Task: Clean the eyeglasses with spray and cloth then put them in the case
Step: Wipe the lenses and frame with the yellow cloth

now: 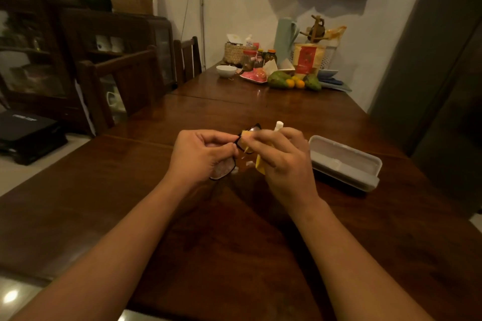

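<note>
The glasses are being held just above the counter, between both hands. The left hand is closing its grip on the frame near the bridge, fingers curled and pinching it. The right hand is pinching a yellow cloth in its grip against the far lens; its fingertips are blurred. A white spray top is showing just behind that hand. The case is lying open on the counter, near the right hand. At the far end, a bowl, jars and fruit are sitting together.
</note>
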